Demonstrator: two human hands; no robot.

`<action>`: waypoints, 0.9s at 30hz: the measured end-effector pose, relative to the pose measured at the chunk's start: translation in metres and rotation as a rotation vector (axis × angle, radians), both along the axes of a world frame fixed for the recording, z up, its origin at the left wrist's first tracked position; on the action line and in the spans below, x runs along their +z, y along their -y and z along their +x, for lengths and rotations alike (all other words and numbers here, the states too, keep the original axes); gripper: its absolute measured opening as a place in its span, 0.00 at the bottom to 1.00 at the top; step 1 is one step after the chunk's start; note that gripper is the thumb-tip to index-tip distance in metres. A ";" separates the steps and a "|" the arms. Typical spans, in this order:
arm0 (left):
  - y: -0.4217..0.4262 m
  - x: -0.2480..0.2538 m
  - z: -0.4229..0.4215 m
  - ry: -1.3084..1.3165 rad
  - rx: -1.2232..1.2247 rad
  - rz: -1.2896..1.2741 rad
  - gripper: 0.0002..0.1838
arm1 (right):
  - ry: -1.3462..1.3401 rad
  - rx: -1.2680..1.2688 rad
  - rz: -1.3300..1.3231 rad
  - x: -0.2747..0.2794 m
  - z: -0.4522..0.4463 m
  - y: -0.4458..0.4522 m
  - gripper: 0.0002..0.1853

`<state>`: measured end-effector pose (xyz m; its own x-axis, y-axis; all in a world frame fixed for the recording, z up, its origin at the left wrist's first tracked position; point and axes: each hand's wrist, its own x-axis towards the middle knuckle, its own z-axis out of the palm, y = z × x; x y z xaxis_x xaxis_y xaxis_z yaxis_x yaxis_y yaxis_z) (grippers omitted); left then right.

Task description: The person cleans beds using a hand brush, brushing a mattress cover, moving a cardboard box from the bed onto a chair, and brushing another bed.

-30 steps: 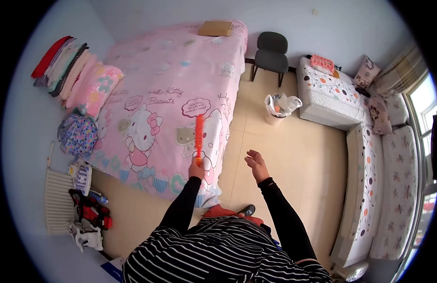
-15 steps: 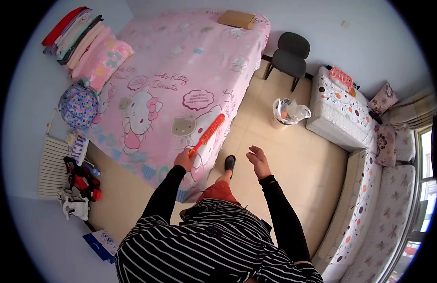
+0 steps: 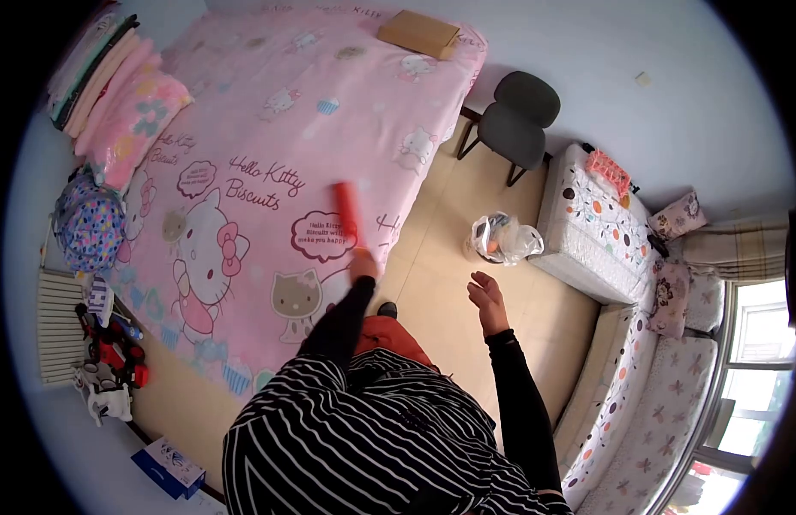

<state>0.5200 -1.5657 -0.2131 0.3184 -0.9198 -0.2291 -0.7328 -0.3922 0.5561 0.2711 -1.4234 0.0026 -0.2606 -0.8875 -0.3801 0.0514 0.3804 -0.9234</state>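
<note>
My left hand (image 3: 362, 264) is closed around the handle of a red long-handled brush (image 3: 346, 210). The brush is smeared by motion and points away from me over the right side of the bed. Under it lies a pink Hello Kitty bedspread (image 3: 252, 227); whether the bristles touch the cloth I cannot tell. Out to the right, above the floor, my right hand (image 3: 489, 305) holds nothing, its fingers loosely apart. Just beyond that hand stands a bin with a clear plastic liner (image 3: 505, 240) and some rubbish inside.
A cardboard box (image 3: 419, 34) lies on the bed's far corner. Behind the bin is a dark chair (image 3: 520, 120). A sofa (image 3: 617, 386) runs along the right. Folded bedding (image 3: 136, 120) and a dotted bag (image 3: 89, 219) are at the left, above a radiator (image 3: 63, 326).
My left hand has swung right relative to my body, and the brush has turned from leaning right to leaning slightly left. The view has shifted as I step forward along the bed.
</note>
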 end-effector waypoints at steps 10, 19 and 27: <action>0.121 0.067 0.075 0.041 -0.046 -0.194 0.16 | 0.055 0.117 0.044 -0.010 -0.002 0.109 0.29; 0.141 -0.006 0.002 0.139 0.100 0.094 0.19 | 0.105 0.279 0.039 -0.036 -0.020 0.191 0.29; 0.197 0.092 -0.066 -0.202 -0.353 -0.099 0.14 | 0.038 0.357 -0.050 -0.030 -0.090 0.294 0.28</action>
